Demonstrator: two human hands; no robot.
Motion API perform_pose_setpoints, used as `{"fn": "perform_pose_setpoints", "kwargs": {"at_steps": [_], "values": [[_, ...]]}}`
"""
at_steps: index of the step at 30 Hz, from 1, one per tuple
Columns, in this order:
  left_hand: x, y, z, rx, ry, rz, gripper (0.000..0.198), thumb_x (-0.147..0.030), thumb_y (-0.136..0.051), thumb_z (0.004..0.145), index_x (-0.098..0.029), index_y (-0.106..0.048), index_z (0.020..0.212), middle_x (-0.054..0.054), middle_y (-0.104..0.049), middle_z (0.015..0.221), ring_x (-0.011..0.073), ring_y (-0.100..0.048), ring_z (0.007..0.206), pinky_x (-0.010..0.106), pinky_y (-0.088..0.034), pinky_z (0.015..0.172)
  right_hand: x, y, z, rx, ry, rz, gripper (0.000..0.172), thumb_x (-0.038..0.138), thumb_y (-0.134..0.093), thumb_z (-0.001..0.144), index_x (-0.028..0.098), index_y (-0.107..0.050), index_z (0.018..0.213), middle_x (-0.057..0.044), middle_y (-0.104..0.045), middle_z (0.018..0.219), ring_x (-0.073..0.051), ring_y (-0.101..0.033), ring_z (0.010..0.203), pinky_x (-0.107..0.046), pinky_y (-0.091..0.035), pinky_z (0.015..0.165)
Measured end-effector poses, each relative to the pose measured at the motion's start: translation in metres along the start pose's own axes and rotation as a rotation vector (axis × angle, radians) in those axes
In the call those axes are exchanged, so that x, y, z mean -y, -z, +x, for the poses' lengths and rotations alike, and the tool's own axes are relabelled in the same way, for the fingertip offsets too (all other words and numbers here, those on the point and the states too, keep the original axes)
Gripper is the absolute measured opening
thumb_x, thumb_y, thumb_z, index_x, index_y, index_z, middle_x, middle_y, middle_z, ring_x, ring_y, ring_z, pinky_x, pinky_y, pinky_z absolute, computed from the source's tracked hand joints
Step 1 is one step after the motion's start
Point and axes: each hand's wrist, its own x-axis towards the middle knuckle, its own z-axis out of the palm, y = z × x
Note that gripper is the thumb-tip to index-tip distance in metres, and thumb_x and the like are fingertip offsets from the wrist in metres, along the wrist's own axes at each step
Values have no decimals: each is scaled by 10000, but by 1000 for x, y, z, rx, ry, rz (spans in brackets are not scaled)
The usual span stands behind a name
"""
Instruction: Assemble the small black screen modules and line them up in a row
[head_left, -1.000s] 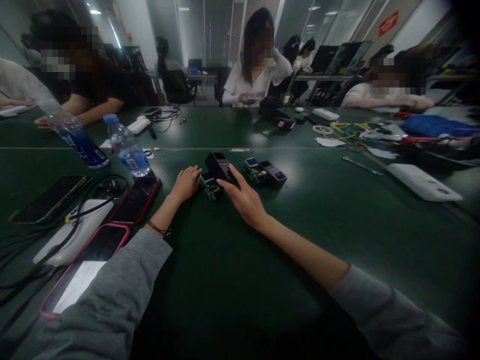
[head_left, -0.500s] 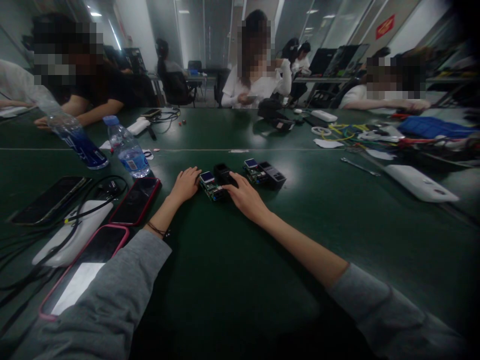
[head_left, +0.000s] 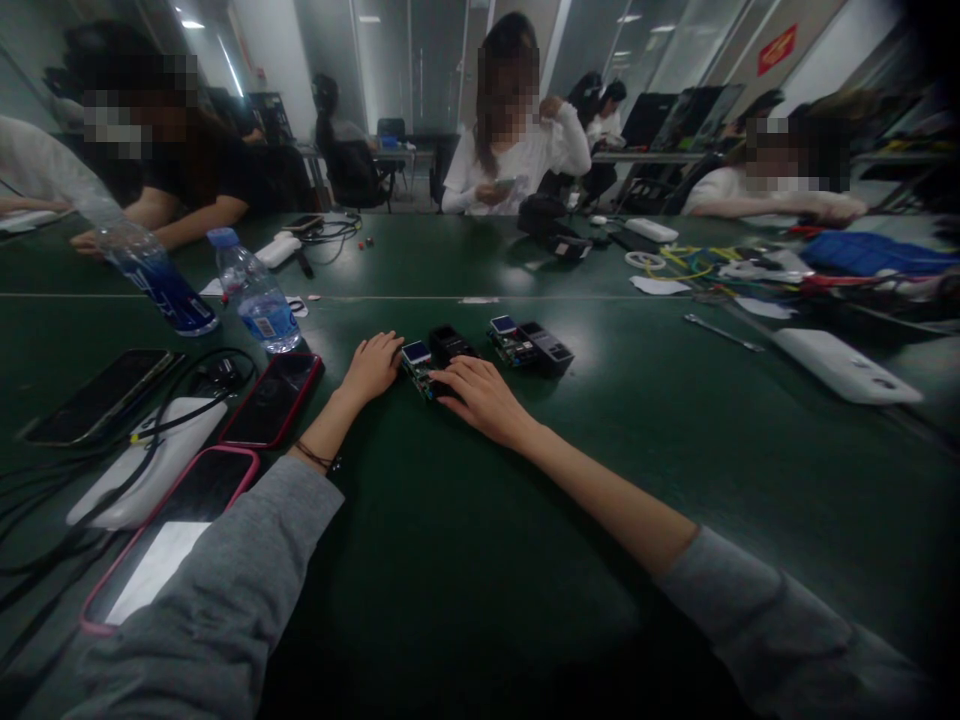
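Note:
A small circuit board with a blue screen (head_left: 418,362) lies on the green table (head_left: 480,520) between my hands. My left hand (head_left: 371,367) rests curled beside its left edge, fingertips touching it. My right hand (head_left: 482,397) lies over the board's right end, fingers bent onto it. A black plastic case (head_left: 451,343) sits just behind the board. A second board with a screen (head_left: 507,339) and a second black case (head_left: 549,346) lie to the right.
Two water bottles (head_left: 255,293) stand at the left. Several phones (head_left: 271,397) and cables lie at the near left. A white box (head_left: 846,364) and a metal tool (head_left: 721,331) lie at the right. Other people sit across the table.
My right hand set the black case down behind the board, then drew back onto the board's right end. My left hand stayed put.

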Motion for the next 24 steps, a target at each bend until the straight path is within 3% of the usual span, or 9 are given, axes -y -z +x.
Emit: {"fn": "perform_pose_setpoints", "kwargs": {"at_steps": [10, 16, 19, 24], "values": [[4, -7, 4, -9, 6, 3, 466, -312, -383, 1110, -188, -551, 1527, 131, -495, 1650, 325, -430, 1544, 586, -349, 1264, 2, 1, 0, -5, -88, -96, 337, 269, -567, 1097, 152, -593, 1412, -156, -652, 1374, -303, -530, 1324, -460, -390, 1103], [4, -5, 3, -12, 5, 11, 456, -327, -376, 1118, -193, -560, 1513, 127, -503, 1645, 322, -445, 1533, 571, -363, 1255, 3, 1, 0, 32, -105, -86, 504, 358, -469, 1131, 137, -441, 1582, -172, -591, 1484, -319, -457, 1410, -493, -362, 1140], [5, -5, 4, -8, 7, 4, 481, -371, -305, 1139, -200, -573, 1501, 125, -510, 1640, 315, -449, 1531, 570, -352, 1258, 3, 1, 0, -31, -154, -53, 526, 367, -419, 1136, 161, -390, 1619, -160, -533, 1557, -313, -427, 1457, -500, -378, 1164], [5, -4, 4, -9, -3, -29, 571, -464, -212, 1151, -200, -576, 1504, 129, -511, 1638, 308, -446, 1534, 565, -340, 1260, -2, -5, -1, -145, -331, 9, 471, 353, -363, 1132, 168, -478, 1550, -180, -461, 1615, -340, -378, 1527, -595, -396, 1202]]}}
